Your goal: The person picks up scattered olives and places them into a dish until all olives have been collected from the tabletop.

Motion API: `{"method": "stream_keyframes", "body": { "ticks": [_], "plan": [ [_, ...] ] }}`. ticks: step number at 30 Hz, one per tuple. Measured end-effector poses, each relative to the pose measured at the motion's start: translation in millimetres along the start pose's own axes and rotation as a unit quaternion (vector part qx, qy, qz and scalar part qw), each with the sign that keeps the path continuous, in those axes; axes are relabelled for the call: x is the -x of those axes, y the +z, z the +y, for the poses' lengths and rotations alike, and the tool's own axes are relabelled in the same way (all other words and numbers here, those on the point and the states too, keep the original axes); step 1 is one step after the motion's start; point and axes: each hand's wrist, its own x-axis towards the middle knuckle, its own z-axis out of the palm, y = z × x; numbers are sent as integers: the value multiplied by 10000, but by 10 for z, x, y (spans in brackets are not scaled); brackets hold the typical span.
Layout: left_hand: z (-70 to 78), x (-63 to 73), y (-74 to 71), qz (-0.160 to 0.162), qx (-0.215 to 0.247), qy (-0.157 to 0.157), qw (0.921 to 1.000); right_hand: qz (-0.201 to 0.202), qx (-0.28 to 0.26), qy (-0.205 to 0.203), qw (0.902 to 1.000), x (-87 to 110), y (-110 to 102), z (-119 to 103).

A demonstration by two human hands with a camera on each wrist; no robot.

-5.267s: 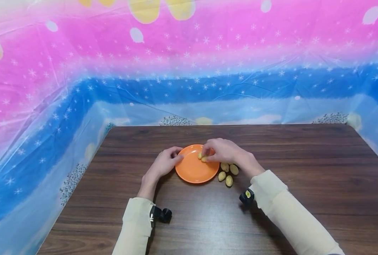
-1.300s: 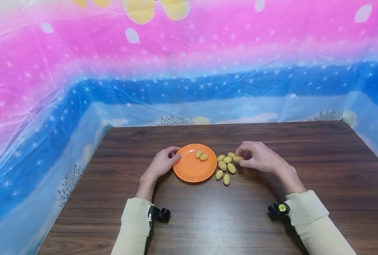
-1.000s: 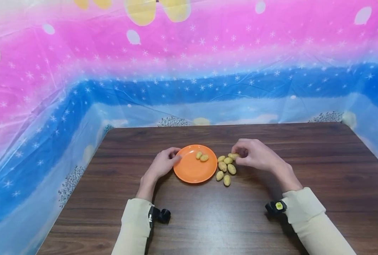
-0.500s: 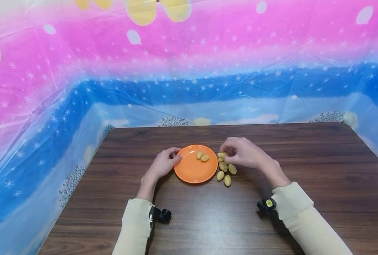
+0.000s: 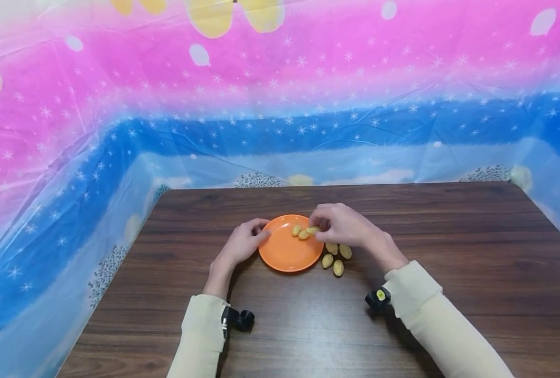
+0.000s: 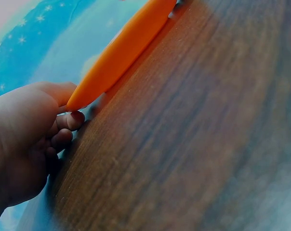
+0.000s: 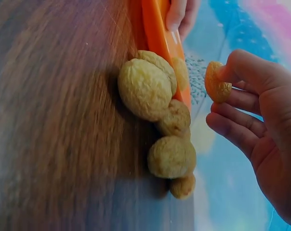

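Note:
My left hand (image 5: pixel 240 243) pinches the left rim of a round orange plate (image 5: pixel 289 256), thumb on top; in the left wrist view, the fingers curl by the rim of the plate (image 6: pixel 121 53). Two small yellow-brown potatoes (image 5: pixel 296 230) lie on the plate, towards its far right. Over the right rim, my right hand (image 5: pixel 348 227) holds another small potato (image 7: pixel 215 83) between thumb and fingers, raised above the plate in the right wrist view. More wrinkled oval potatoes (image 5: pixel 338 268) are clustered on the table just right of the plate, some hidden behind the right hand.
The dark wood-grain table (image 5: pixel 204 210) bears the plate and potatoes. Behind it and along the sides hangs a pink and blue snowflake cloth (image 5: pixel 284 126). Black wrist cameras (image 5: pixel 379 297) are strapped at both cream sleeves.
My right hand took a potato from the far right of the cluster and has carried it left to above the plate's right rim. The left hand stays on the plate.

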Motion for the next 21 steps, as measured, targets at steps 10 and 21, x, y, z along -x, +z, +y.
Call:
{"method": "stream_keyframes", "body": {
  "ticks": [10, 21],
  "plan": [
    [-19, -6, 22, -8, -54, -39, 10000, -195, -15, 84, 9998, -204, 90, -75],
    [-12, -19, 8, -4, -48, -38, 10000, -245, -46, -8, 9997, -388, 205, -93]
  ]
}}
